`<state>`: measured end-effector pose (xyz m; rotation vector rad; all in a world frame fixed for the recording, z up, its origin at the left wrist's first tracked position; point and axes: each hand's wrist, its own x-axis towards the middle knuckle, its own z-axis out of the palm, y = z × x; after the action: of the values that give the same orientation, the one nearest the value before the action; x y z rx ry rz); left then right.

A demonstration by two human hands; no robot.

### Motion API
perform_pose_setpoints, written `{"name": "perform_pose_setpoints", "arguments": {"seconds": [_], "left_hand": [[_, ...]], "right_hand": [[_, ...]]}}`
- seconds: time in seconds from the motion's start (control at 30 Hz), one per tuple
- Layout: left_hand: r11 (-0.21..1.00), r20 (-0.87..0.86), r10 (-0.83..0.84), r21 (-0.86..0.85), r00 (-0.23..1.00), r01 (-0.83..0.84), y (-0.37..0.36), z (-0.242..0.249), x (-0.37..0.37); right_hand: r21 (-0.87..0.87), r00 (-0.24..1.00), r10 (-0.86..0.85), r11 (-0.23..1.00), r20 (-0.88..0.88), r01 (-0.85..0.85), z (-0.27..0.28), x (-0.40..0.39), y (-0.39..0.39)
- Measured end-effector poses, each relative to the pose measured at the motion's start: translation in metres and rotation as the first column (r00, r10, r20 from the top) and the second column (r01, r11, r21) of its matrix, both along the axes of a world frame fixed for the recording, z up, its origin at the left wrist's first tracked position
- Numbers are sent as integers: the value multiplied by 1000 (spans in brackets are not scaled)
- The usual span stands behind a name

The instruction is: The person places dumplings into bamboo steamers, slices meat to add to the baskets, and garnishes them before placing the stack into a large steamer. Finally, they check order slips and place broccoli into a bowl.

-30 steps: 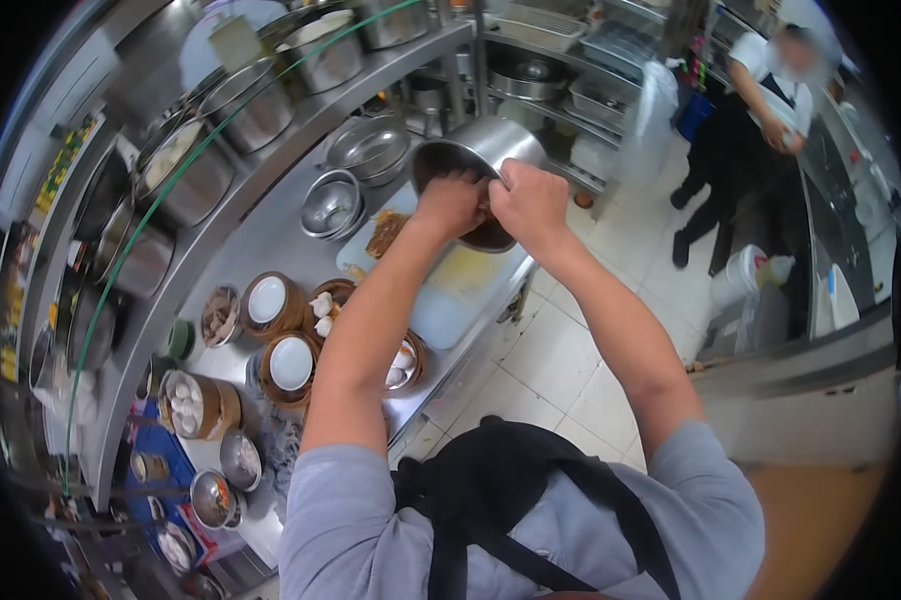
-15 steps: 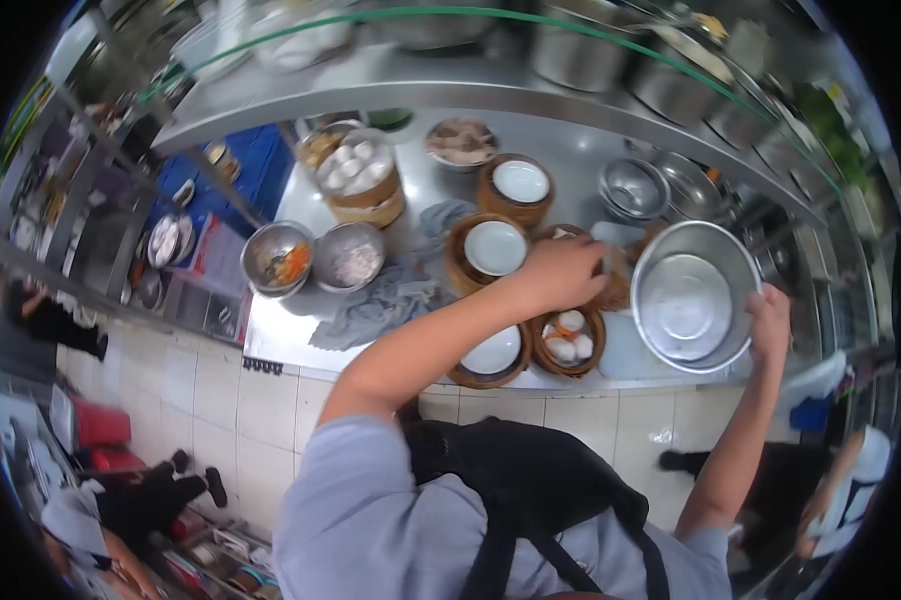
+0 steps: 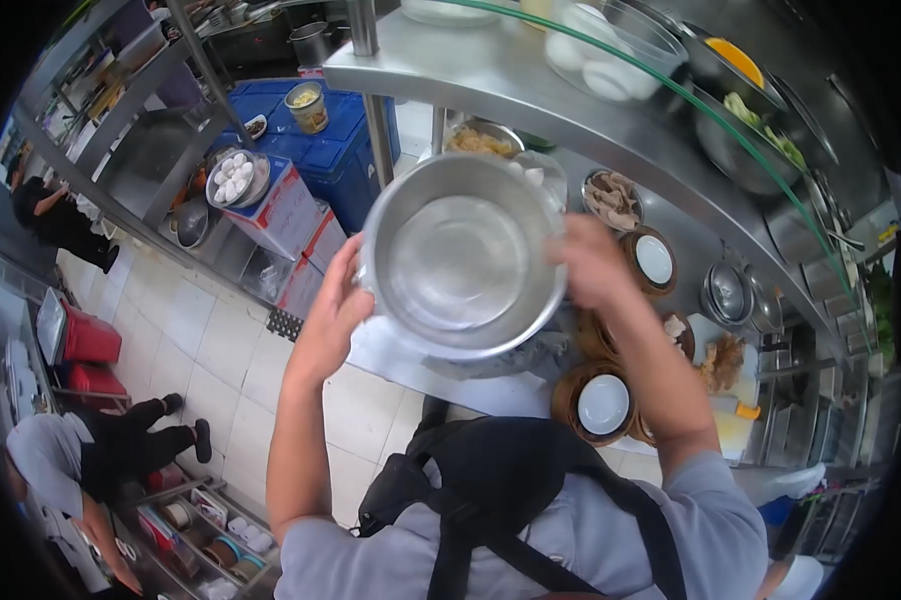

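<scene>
the person holds a large steel bowl [image 3: 460, 262] up in front of the chest, above the near edge of the steel surface [image 3: 690, 235], its empty inside facing the camera. the left hand [image 3: 335, 300] grips the bowl's left rim with the fingers curled round the edge, and the right hand [image 3: 592, 262], somewhat blurred, clasps the right rim. below and to the right of the bowl, bamboo steamers [image 3: 602, 402] stand on the surface, one holding a white plate, with another steamer [image 3: 653, 260] farther back beside a dish of pale meat pieces [image 3: 612, 198]. a small stack of steel bowls [image 3: 727, 293] sits near the shelf's edge. a grey cloth [image 3: 515, 355] lies just under the held bowl. overhead, a steel shelf [image 3: 490, 75] carries containers. to the left, a tray of white buns [image 3: 234, 178] rests on a box beside blue crates [image 3: 335, 150]. on the tiled floor at lower left, another person [image 3: 60, 450] in a grey top bends over, and a person in black [image 3: 55, 215] stands farther off.
</scene>
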<state>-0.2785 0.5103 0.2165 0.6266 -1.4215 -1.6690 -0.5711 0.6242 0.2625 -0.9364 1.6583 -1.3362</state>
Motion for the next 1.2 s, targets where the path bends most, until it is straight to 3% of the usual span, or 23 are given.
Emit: {"name": "perform_pose_setpoints", "arguments": {"seconds": [0.03,0.07,0.1,0.13,0.2,0.27,0.3,0.33,0.4,0.5,0.63,0.7,0.73,0.8,0.87,0.9,0.93,0.97,1.03,1.07,1.1,1.13,1.2], "left_hand": [[999,129,-7,42,992,1,-10,-6,16],[996,258,-24,85,966,2,-22,-13,34],[972,221,-34,235,975,-19,-43,-28,62],[924,186,-40,380,982,-34,-74,-45,91],[882,99,23,467,995,-67,-135,-69,126],[868,187,221,410,957,-281,-179,-65,117],[880,252,217,368,943,-301,-197,-60,101],[891,316,214,325,925,-317,-211,-47,79],[952,351,133,214,927,-218,-271,-79,49],[959,427,-42,270,903,-84,-316,-100,-22],[959,518,-205,275,831,65,-315,-115,-98],[935,522,-305,323,797,147,-303,-108,-118],[905,518,-387,373,763,205,-299,-108,-125],[914,489,-363,354,793,200,-296,-116,-138],[888,511,-456,312,729,337,-308,-139,-145],[873,510,-487,253,709,418,-334,-176,-151],[866,512,-498,252,700,432,-335,-176,-149],[868,534,-449,68,717,493,-327,-174,-143],[873,294,-450,342,843,347,-290,-138,-141],[916,291,-387,232,875,328,-271,-124,-133],[848,332,-514,336,791,410,-319,-165,-122],[925,333,-372,216,867,314,-322,-168,-109],[997,318,-48,-49,947,67,-322,-166,-82]], "right_hand": [[18,993,54,998,-109,-52,1,28,-15],[-70,986,145,986,-85,-152,-21,45,-36],[-101,976,191,974,-102,-201,-25,65,-53],[-15,965,227,974,132,-227,-30,90,-73],[-71,892,405,914,201,-399,-18,117,-84],[-129,849,522,840,-75,-528,-29,122,-77],[-121,852,519,843,-74,-524,-30,118,-64],[-120,863,501,855,-68,-505,-38,112,-49],[-128,923,366,916,-118,-380,-57,94,-18],[151,974,222,965,-48,-213,-53,63,36],[258,1000,9,966,-14,-5,-79,38,104],[263,976,-90,954,-197,141,-76,37,125],[259,974,-109,953,-197,159,-75,37,135],[377,969,-223,893,-103,246,-76,38,150],[381,964,-214,887,-160,261,-78,36,164],[387,957,-189,883,-220,264,-78,36,169],[386,954,-206,879,-218,278,-84,35,172],[377,949,-171,887,-266,266,-93,33,176],[314,922,-162,907,-352,280,-92,36,184],[258,908,-184,920,-377,294,-93,38,187],[213,920,-215,932,-328,293,-92,42,195],[199,935,-248,933,-253,301,-92,49,205],[161,920,-221,945,-324,284,-91,61,228]]}}
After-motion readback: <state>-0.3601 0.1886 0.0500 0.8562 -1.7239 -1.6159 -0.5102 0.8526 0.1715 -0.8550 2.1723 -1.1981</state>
